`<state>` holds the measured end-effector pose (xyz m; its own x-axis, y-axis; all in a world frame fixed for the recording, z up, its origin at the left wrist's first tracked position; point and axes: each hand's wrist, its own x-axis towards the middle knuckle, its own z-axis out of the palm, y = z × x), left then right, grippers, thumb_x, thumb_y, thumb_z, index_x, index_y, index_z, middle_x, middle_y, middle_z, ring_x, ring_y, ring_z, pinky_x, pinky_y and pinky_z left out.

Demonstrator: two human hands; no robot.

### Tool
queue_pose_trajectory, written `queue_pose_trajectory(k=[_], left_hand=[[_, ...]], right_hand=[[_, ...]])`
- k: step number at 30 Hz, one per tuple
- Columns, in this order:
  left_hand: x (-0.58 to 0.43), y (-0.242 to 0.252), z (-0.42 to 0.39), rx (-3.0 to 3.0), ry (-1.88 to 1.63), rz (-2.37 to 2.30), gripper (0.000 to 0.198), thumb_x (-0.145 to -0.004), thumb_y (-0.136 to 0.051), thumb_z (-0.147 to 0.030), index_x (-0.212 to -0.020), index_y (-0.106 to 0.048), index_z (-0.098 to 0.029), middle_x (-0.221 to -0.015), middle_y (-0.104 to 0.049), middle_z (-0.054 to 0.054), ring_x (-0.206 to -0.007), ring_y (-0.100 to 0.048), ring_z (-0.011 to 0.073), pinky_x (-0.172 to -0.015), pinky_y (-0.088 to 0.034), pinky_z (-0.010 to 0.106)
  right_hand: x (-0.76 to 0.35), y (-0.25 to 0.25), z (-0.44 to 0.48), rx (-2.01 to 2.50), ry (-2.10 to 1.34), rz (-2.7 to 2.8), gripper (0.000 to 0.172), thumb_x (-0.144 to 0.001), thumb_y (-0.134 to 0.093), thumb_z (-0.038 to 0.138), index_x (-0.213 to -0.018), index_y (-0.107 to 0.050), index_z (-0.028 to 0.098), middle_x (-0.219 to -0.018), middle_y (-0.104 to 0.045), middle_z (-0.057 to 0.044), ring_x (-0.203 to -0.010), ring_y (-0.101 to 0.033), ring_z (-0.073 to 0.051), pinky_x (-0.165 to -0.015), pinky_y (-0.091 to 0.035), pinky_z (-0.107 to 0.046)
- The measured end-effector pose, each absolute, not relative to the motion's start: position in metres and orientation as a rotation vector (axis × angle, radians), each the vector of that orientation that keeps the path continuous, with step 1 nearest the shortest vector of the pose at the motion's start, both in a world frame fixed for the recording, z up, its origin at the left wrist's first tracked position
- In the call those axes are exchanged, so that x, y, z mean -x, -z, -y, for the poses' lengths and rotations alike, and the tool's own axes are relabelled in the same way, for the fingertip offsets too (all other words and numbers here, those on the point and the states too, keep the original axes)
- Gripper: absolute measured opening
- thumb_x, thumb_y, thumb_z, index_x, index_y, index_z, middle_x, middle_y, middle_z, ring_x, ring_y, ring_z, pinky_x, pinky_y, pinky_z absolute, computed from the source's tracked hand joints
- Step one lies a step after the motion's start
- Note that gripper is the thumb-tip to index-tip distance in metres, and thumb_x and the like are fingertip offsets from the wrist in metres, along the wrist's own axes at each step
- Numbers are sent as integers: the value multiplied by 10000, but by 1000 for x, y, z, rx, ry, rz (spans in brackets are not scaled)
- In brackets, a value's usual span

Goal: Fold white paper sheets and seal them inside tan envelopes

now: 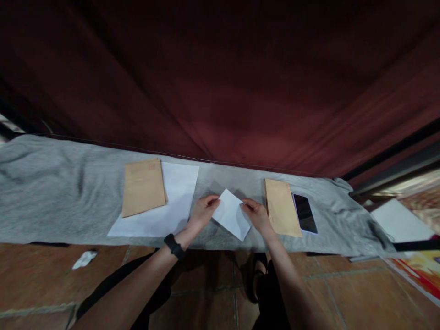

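Grey cloth (pixel 51 192), hands (pixel 229 211) pinching small white folded paper (pixel 231 214)

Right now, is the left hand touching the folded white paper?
Touching. The head view shows the left hand pinching the left corner of the folded white paper; the right hand holds the opposite edge.

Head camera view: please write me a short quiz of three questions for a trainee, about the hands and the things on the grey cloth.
1. True or false: the left hand and the right hand both hold the folded white paper.
2. What lies on the grey cloth just right of the right brown envelope? A) phone B) scissors C) cup
3. Fill in: the left brown envelope lies partly on a white ____.
Key: 1 true; 2 A; 3 sheet.
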<state>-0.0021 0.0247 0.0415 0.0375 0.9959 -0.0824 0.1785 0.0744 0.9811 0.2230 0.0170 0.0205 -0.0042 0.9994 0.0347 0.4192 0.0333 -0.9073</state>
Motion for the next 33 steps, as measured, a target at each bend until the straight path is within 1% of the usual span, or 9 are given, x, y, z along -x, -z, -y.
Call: queue_pose_trajectory(k=[3, 6, 9, 13, 16, 21, 26, 30, 33], left_hand=[[4, -33, -25, -1348, -967, -1373, 147, -746, -589, -293, -725, -686, -184, -674, -654, -2, -646, -587, 153, -584, -413, 247], [5, -27, -25, -1335, -964, -1423, 124, -742, -573, -271, -684, -644, -187, -609, -605, -22, -582, -549, 137, -543, -384, 236], [5, -23, -25, -1339, -961, -1455, 107, -745, -574, -255, -678, -625, -189, -599, -594, -28, -563, -541, 131, -529, -382, 228], [1, -16, -23, -1333, -965, -1509, 98, -764, -567, -244, -690, -601, -189, -592, -580, -32, -549, -545, 128, -515, -392, 223], [-2, -11, -20, -1331, -981, -1552, 99, -790, -552, -242, -706, -579, -195, -589, -557, -41, -557, -551, 129, -517, -400, 225], [-4, -7, -18, -1386, -946, -1584, 89, -798, -555, -207, -710, -561, -197, -587, -545, -44, -569, -557, 130, -533, -407, 230], [-3, -10, -17, -1467, -887, -1613, 66, -817, -538, -143, -832, -572, -198, -657, -609, -29, -595, -603, 146, -562, -442, 254], [-2, -20, -11, -1585, -808, -1680, 206, -860, -528, -133, -1051, -569, -195, -764, -679, 12, -676, -668, 186, -641, -485, 297], [-2, -28, -4, -1872, -593, -1836, 285, -919, -495, -168, -1200, -536, -181, -850, -720, 63, -777, -708, 226, -704, -505, 326]], right_hand=[[-223, -26, -19, 1558, -694, 1672, 266, -892, -575, 338, -1063, -746, 229, -980, -755, -47, -870, -696, -211, -814, -555, -337], [-219, -32, -18, 1554, -411, 1765, 332, -940, -500, 262, -1195, -707, 213, -1174, -713, -100, -1088, -663, -242, -991, -516, -399], [-204, -32, -12, 1497, -341, 1812, 388, -985, -432, 253, -1304, -650, 209, -1309, -659, -111, -1243, -592, -241, -1091, -465, -425], [-177, -23, 1, 1380, -451, 1933, 422, -1021, -402, 298, -1390, -590, 212, -1440, -578, -92, -1345, -522, -218, -1161, -418, -419], [-166, -17, 7, 1356, -456, 1993, 437, -1029, -409, 324, -1431, -552, 232, -1490, -536, -73, -1391, -477, -217, -1200, -372, -440], [-168, -9, 6, 1428, -417, 1971, 452, -1040, -374, 330, -1445, -537, 210, -1507, -517, -89, -1387, -483, -219, -1172, -412, -430], [-169, 1, 7, 1536, -304, 2093, 463, -1044, -373, 306, -1462, -503, 156, -1544, -458, -146, -1438, -418, -261, -1182, -355, -513], [-167, 6, 13, 1606, -207, 2186, 475, -1054, -363, 328, -1496, -459, 182, -1572, -420, -133, -1461, -381, -269, -1191, -305, -526], [-165, 7, 15, 1641, -150, 2208, 490, -1057, -356, 352, -1517, -430, 204, -1588, -396, -114, -1473, -360, -270, -1202, -273, -517]])
